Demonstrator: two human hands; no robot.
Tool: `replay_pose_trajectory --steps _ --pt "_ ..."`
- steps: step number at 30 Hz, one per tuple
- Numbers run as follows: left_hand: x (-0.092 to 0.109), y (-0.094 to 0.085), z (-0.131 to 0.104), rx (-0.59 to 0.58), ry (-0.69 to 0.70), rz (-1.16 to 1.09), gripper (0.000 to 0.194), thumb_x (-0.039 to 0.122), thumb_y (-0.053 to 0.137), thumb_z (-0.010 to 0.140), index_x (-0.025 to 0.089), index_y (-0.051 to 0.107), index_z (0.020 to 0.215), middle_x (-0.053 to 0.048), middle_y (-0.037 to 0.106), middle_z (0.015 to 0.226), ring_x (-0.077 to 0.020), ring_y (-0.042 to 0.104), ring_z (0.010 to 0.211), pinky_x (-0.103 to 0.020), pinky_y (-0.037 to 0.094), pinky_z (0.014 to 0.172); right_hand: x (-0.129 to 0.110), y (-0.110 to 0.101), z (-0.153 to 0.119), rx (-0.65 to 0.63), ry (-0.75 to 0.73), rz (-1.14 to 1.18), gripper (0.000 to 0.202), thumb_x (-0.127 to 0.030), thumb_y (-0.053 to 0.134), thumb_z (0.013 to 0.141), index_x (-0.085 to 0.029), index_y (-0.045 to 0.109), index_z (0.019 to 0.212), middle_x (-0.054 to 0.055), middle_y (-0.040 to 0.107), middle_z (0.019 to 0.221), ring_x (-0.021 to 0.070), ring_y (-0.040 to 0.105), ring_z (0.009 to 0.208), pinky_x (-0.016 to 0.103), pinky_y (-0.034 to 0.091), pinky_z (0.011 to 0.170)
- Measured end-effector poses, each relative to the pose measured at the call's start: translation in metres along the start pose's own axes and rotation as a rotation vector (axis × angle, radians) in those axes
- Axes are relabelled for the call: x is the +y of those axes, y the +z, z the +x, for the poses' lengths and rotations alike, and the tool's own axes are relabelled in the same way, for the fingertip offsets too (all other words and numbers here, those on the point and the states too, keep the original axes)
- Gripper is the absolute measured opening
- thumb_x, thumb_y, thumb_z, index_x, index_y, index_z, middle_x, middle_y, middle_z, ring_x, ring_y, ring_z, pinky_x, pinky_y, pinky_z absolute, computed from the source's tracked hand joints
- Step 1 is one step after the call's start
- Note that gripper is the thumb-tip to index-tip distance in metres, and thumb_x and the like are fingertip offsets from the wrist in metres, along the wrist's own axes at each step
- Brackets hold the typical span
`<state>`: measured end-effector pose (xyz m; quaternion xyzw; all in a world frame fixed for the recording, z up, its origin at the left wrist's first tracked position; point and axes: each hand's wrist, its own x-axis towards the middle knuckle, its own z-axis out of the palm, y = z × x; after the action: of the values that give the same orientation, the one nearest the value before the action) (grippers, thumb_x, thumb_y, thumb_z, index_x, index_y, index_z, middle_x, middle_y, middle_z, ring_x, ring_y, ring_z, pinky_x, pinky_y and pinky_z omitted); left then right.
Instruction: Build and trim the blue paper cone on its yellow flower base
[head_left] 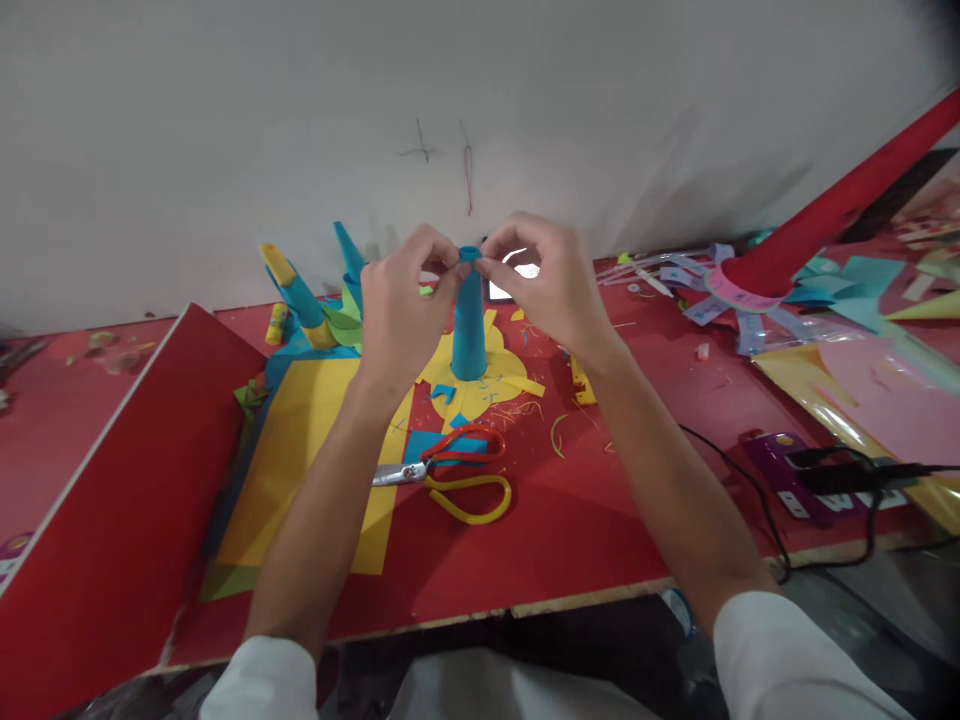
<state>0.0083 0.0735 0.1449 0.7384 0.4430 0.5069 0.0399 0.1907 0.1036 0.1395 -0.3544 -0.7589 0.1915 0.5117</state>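
A blue paper cone [469, 330] stands upright on a yellow flower-shaped paper [499, 373] on the red table. My left hand [412, 295] pinches the left side of its narrow top rim. From the right, my right hand [544, 280] pinches the same rim, its fingertips close to those of my left. Scissors [469, 475] with one red and one yellow handle lie below the cone, partly over a piece of blue paper [420, 446]. Small paper scraps are scattered around the flower shape.
Yellow sheets [300, 430] lie at left beside a raised red board [112, 500]. Blue and yellow paper cones [300, 305] stand behind. At right are a long red cone [832, 210], a purple power strip [780, 470] and black cables. A wall rises behind the red table [585, 540].
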Motion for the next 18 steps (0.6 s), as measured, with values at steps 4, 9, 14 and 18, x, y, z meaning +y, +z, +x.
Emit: replay_pose_trajectory --steps 4,9,14,18 --pt "-0.001 0.001 0.000 0.006 0.007 0.001 0.016 0.040 0.067 0.099 0.030 0.062 0.088 0.002 0.073 0.086 -0.0179 0.072 0.084 -0.037 0.058 0.080 0.000 -0.001 0.000 0.012 -0.014 0.000 0.022 -0.044 0.074 0.093 -0.027 0.065 0.083 0.001 0.073 0.086 0.0203 0.070 0.083 0.038 0.063 0.080" --pt "-0.010 0.006 0.001 -0.019 -0.007 -0.049 0.012 0.039 0.071 0.097 0.030 0.064 0.101 0.000 0.076 0.095 -0.0189 0.074 0.089 -0.035 0.058 0.081 0.007 0.000 0.000 0.001 -0.008 -0.005 0.020 -0.041 0.075 0.093 -0.027 0.064 0.084 0.001 0.073 0.086 0.0204 0.070 0.082 0.038 0.063 0.079" --pt "-0.004 0.004 0.000 -0.070 -0.071 -0.013 0.015 0.030 0.069 0.097 0.031 0.064 0.111 0.001 0.078 0.105 -0.0187 0.075 0.094 -0.034 0.058 0.089 0.008 0.000 0.001 -0.007 0.002 0.014 0.025 -0.044 0.076 0.093 -0.026 0.061 0.085 0.001 0.072 0.088 0.0201 0.071 0.084 0.036 0.063 0.079" --pt "0.001 0.002 -0.002 -0.189 -0.141 0.067 0.030 0.026 0.069 0.096 0.030 0.061 0.124 -0.001 0.078 0.106 -0.0215 0.075 0.100 -0.036 0.057 0.094 0.007 -0.001 0.000 -0.028 -0.001 0.038 0.023 -0.042 0.078 0.091 -0.026 0.061 0.088 0.001 0.072 0.089 0.0201 0.071 0.084 0.037 0.063 0.078"
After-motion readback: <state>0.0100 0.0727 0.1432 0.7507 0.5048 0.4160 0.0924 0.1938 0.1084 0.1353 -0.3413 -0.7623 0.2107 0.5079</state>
